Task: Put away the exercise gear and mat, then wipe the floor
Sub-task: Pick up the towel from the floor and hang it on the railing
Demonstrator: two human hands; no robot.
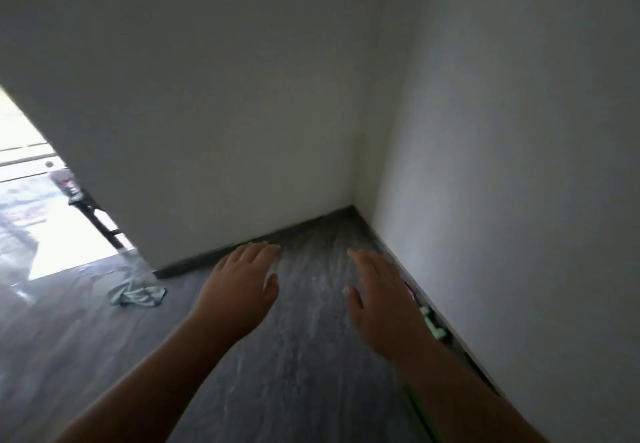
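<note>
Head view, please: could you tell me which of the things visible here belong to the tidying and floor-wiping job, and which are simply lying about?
Belonging to the job:
- crumpled cloth on the grey floor, apart from both hands
- green gear along the right wall, partly hidden
- left hand and right hand, both open, holding nothing

Just lying about:
- dark stand beyond the wall's end, in the bright doorway

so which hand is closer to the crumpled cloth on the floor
The left hand. The cloth lies off to its left near the wall end, while the right hand is over by the side wall.

Grey floor (294, 356) bears a crumpled, perhaps cloth, rag (136, 293).
</note>
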